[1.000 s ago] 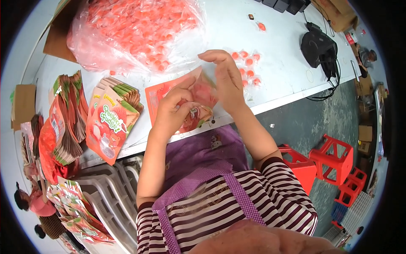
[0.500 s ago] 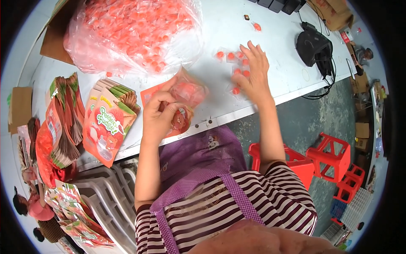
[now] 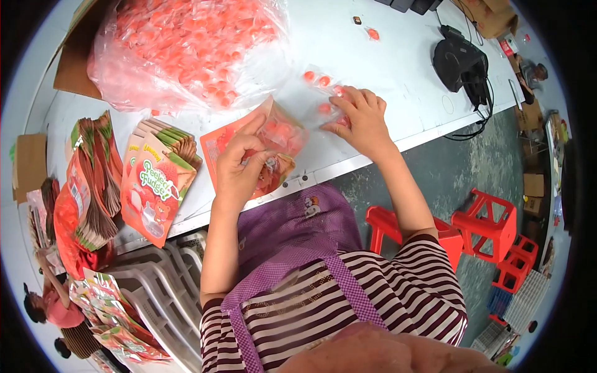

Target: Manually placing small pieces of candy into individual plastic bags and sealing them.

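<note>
My left hand [image 3: 240, 163] pinches the edge of a pink candy pouch [image 3: 278, 138] at the table's front edge. Through its clear window, several red wrapped candies show inside. To the right, my right hand [image 3: 360, 121] curls over a small group of individually wrapped red candies [image 3: 324, 108] on the white tabletop, its fingers touching some of them and hiding part of the group. A big clear bag [image 3: 186, 56] heaped with the same candies sits at the back left.
Flat pouches [image 3: 155, 180] lie fanned at the left, beside another bundle of pouches [image 3: 93, 174]. A black device with cables [image 3: 457, 65] rests at the right. One stray candy [image 3: 372, 34] lies far back. Red stools [image 3: 485, 217] stand on the floor at right.
My right hand has come down and left, closing over the candies and shifting them toward the pouch. The pouch in my left hand now lies flatter, its window more visible.
</note>
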{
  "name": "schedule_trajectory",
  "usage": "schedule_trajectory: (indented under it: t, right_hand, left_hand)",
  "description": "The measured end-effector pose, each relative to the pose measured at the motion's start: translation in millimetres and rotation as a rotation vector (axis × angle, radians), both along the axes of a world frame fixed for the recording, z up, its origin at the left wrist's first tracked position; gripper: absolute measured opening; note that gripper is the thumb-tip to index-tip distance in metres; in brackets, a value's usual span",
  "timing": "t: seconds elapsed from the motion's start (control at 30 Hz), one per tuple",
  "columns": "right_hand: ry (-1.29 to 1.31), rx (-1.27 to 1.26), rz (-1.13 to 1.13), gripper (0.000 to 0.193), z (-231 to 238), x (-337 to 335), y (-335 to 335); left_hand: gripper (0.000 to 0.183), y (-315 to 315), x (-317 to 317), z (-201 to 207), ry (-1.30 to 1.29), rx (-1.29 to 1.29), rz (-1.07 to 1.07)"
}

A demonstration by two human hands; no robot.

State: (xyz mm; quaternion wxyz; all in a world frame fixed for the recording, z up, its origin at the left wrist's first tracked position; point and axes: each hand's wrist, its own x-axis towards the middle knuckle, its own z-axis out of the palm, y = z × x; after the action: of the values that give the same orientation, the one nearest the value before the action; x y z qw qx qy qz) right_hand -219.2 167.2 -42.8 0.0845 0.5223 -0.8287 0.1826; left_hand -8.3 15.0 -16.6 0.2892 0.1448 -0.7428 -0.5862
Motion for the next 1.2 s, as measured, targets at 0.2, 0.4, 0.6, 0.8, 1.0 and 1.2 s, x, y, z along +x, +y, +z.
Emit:
schedule_trajectory:
  t: [0.2,0.4,0.6,0.8,1.0,1.2]
  right_hand:
    - [0.027,-0.168,0.062,0.027,-5,0,-1]
    - [-0.023,-0.274,0.023,0.015,-7,-1,5]
    - [-1.029,-0.534,-0.189,0.013,15,-1,5]
    - [-1.331,-0.102,0.198,0.016,54,18,-15]
    - [-1.152,-0.068,0.221,0.018,59,32,-36]
    - [-0.659,-0.502,0.071,0.016,25,66,-48]
  left_hand:
    - [0.016,4,-2,-7,-0.041,-0.078,0.057]
    - [0.015,9,-7,-7,-0.071,-0.096,0.062]
    - [0.015,11,-11,1,-0.099,-0.158,0.067]
    - [0.012,11,-14,-3,-0.098,-0.254,0.032]
    - [0.012,13,-13,-4,-0.088,-0.473,-0.055]
    - [0.013,17,-18,-4,-0.098,-0.306,0.043]
